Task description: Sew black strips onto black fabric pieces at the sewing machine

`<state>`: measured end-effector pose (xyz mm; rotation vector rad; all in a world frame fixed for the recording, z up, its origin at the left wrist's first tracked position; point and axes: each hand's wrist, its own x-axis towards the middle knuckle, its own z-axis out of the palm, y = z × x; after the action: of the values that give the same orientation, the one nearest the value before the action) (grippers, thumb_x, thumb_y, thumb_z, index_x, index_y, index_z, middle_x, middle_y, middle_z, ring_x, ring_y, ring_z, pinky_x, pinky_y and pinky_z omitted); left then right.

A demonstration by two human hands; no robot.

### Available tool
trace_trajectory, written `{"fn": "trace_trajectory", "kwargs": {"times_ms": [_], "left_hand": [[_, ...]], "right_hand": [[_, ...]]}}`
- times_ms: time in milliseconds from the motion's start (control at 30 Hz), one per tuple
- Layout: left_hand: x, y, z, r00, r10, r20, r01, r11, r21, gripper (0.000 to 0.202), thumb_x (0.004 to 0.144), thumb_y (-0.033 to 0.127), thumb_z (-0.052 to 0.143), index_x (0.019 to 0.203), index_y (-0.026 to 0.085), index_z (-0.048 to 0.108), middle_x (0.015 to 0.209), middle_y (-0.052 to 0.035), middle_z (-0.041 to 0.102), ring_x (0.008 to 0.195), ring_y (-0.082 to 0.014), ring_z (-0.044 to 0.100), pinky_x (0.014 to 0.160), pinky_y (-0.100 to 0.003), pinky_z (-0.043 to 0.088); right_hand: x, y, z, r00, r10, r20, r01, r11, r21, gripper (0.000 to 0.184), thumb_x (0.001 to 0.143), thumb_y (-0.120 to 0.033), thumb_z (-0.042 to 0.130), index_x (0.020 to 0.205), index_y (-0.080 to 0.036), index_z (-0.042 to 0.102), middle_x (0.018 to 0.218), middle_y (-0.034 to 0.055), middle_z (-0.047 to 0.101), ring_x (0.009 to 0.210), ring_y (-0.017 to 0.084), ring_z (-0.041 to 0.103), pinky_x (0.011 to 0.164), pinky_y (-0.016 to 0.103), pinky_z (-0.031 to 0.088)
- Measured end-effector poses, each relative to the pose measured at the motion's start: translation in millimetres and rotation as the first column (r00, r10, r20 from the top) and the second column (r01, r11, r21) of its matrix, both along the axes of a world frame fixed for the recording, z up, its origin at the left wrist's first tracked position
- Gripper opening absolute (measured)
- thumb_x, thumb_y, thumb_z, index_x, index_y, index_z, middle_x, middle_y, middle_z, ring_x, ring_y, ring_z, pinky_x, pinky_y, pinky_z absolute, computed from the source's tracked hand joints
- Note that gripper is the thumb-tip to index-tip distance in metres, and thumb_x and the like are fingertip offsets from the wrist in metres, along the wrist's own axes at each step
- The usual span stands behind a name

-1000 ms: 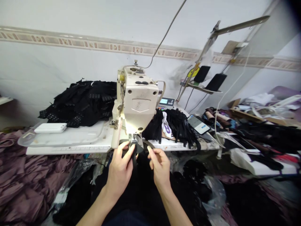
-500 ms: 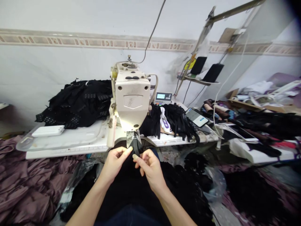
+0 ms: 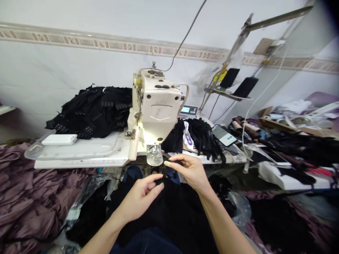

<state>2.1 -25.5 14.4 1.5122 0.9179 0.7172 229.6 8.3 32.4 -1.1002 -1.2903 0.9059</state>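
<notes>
**A:** Where is the strip, and how do we hold it?

**B:** The black strip (image 3: 166,172) hangs between our two hands, above our lap. Our left hand (image 3: 140,199) pinches its lower end between thumb and forefinger. Our right hand (image 3: 192,171) pinches the upper end the same way, with its other fingers loosely curled.

**A:** Which way does it run?

**B:** Its long axis climbs steeply from the left pinch up and slightly rightward to the right pinch. We can hardly trace its edges against the dark behind it.

**A:** What lies closest around the grip?

**B:** Black cloth (image 3: 174,215) is heaped in our lap below both hands. Purple cloth (image 3: 26,197) is bunched well off to the left.

**A:** And beyond?

**B:** Just past the right pinch and a little left hangs the presser foot (image 3: 154,155), apart from the strip. The head of the sewing machine (image 3: 159,109) overhangs it at the edge of the table (image 3: 79,163). Behind our right hand a bundle of black strips (image 3: 200,135) crowds the table, with a phone (image 3: 224,135) to its right.

**A:** Farther still?

**B:** Well to the left lie a white box (image 3: 59,139) and, behind it, a heap of black pieces (image 3: 95,111). A control panel (image 3: 187,111) stands behind the bundle.
</notes>
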Motion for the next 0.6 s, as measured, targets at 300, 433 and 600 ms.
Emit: {"fn": "trace_trajectory", "kwargs": {"times_ms": [300,433,600], "left_hand": [[1,20,3.6,0.949,0.312,-0.048,-0.282,0.906,0.315,0.031,0.103,0.045,0.066,0.113,0.019,0.08,0.093,-0.0055,0.082,0.083,-0.0212,0.077,0.077,-0.029,0.059],[-4,18,-0.7,0.865,0.485,-0.125,-0.183,0.538,0.823,0.029,0.108,0.033,0.062,0.131,0.022,0.074,0.117,-0.0087,0.081,0.098,-0.0221,0.081,0.086,-0.029,0.064],[-3,16,-6.4,0.814,0.521,-0.257,0.12,0.282,0.952,0.038,0.11,0.029,0.058,0.146,0.02,0.063,0.141,-0.0121,0.074,0.115,-0.0256,0.079,0.093,-0.032,0.066]], "right_hand": [[-18,48,-28.3,0.996,-0.088,-0.027,0.088,0.996,0.008,0.024,0.078,-0.042,0.091,0.086,-0.021,0.085,0.089,0.0083,0.085,0.083,0.027,0.078,0.079,0.037,0.062],[-18,75,-37.5,0.988,-0.128,0.084,0.121,0.989,0.091,0.019,0.081,-0.039,0.085,0.086,-0.021,0.085,0.09,0.0089,0.084,0.084,0.027,0.078,0.079,0.037,0.061],[-14,98,-32.6,0.969,-0.091,0.228,0.057,0.987,0.153,0.011,0.082,-0.032,0.082,0.086,-0.022,0.085,0.091,0.0073,0.08,0.085,0.025,0.076,0.077,0.034,0.059]]}}
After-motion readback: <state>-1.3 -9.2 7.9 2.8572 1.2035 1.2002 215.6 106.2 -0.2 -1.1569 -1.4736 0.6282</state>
